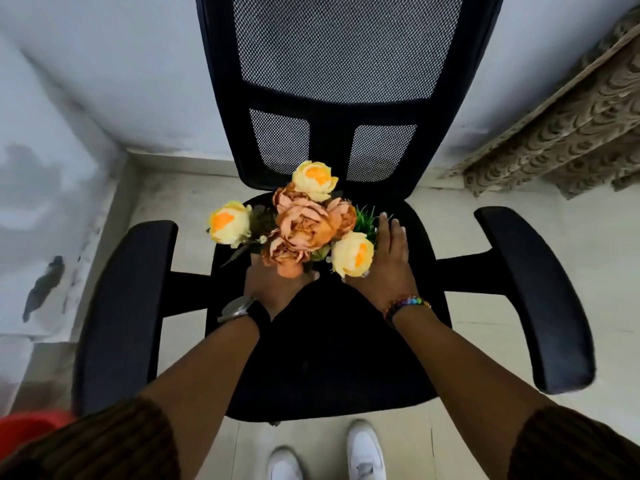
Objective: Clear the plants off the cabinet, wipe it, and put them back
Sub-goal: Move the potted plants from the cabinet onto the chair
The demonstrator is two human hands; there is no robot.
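A: Where's the bouquet (304,223)?
B: On the chair (332,358) seat, toward the backrest.
A: And the hands?
B: The left hand (273,285) grips it under the blooms, fingers curled round. The right hand (388,261) lies just beside it, fingers straight, touching the green sprig (365,220).

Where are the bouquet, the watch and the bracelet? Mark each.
bouquet (302,221), head view, on the big orange bloom.
watch (236,308), head view, on its metal case.
bracelet (408,304), head view, on the coloured beads.
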